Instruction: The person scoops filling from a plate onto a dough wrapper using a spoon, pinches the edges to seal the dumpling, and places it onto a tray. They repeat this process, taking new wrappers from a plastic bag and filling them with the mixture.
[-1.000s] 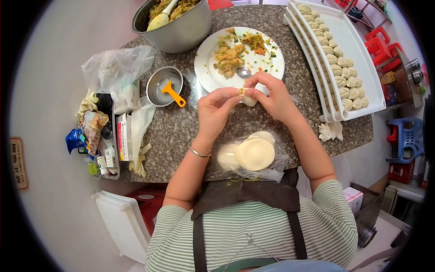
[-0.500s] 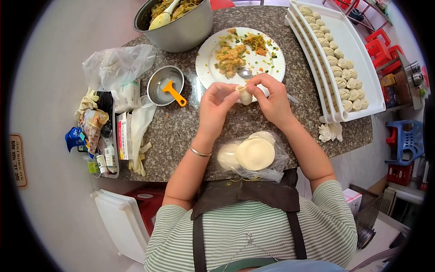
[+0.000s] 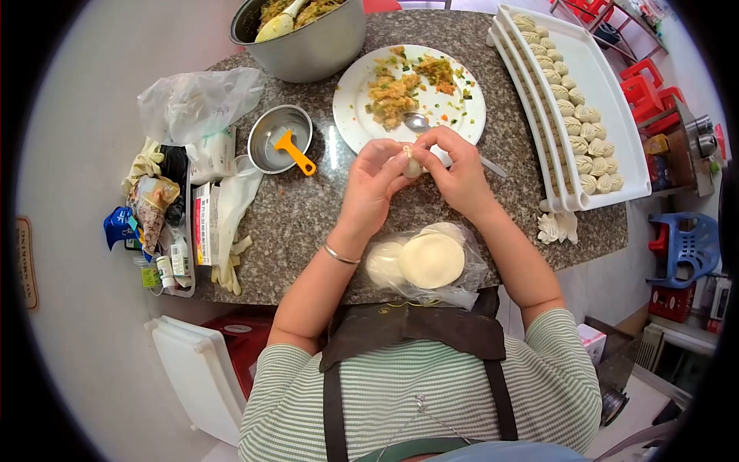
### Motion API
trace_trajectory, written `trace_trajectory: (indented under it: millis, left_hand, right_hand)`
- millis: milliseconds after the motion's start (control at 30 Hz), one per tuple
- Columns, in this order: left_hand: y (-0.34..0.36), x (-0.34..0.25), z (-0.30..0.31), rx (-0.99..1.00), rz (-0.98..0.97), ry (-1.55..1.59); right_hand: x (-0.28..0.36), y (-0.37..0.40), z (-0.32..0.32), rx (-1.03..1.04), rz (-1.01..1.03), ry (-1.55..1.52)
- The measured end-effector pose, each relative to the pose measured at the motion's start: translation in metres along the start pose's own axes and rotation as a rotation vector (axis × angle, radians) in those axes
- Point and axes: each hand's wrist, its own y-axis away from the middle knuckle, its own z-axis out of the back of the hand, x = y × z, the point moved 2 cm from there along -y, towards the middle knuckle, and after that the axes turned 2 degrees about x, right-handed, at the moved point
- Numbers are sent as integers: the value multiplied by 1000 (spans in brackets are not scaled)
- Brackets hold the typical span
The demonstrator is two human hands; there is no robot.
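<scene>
- While both hands meet just in front of a white plate (image 3: 350,115), a small pleated dumpling (image 3: 412,168) is held between them, above the speckled stone tabletop (image 3: 308,223).
- Left hand (image 3: 373,181), a silver bangle (image 3: 341,256) on its wrist: its fingers are clamped on the gathered top and side of the dumpling. Some fingertips are hidden behind it.
- Right hand (image 3: 462,175): its thumb and forefinger are pinched together on the dumpling's other side; the remaining fingers curl partly out of sight.
- The dumpling's underside is hidden, and its folds are too small to make out clearly.
- Beyond the hands, the plate holds orange and green filling (image 3: 391,98). A metal spoon (image 3: 416,122) has its bowl on the plate; the right hand covers the middle of its handle.
- Nearer the body, round pale wrappers (image 3: 432,260) lie partly inside a clear plastic bag (image 3: 468,289).
- To the left, a metal bowl (image 3: 265,160) carries an orange-handled tool (image 3: 295,152).
- Past the plate, a large metal pot (image 3: 312,50) of filling is cut off by the top edge.
- To the right, stacked white trays (image 3: 616,115) show rows of pleated dumplings (image 3: 579,127) on top; the contents of the lower trays are mostly hidden.
</scene>
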Motion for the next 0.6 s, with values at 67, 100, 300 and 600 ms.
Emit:
trace_trajectory:
  millis: [67,100,300,600]
  left_hand:
    - [-1,0,2,-8,-59,-52]
    - [-1,1,3,-9,-61,-51]
    - [-1,-1,5,54,-46,-160]
    - [-4,-4,10,20,23,-74]
  right_hand:
    - [0,-1,-1,4,43,38]
    - [0,-1,-1,6,83,75]
    - [-3,0,-1,-24,12,-9]
    - [-20,0,3,-57,-238,-454]
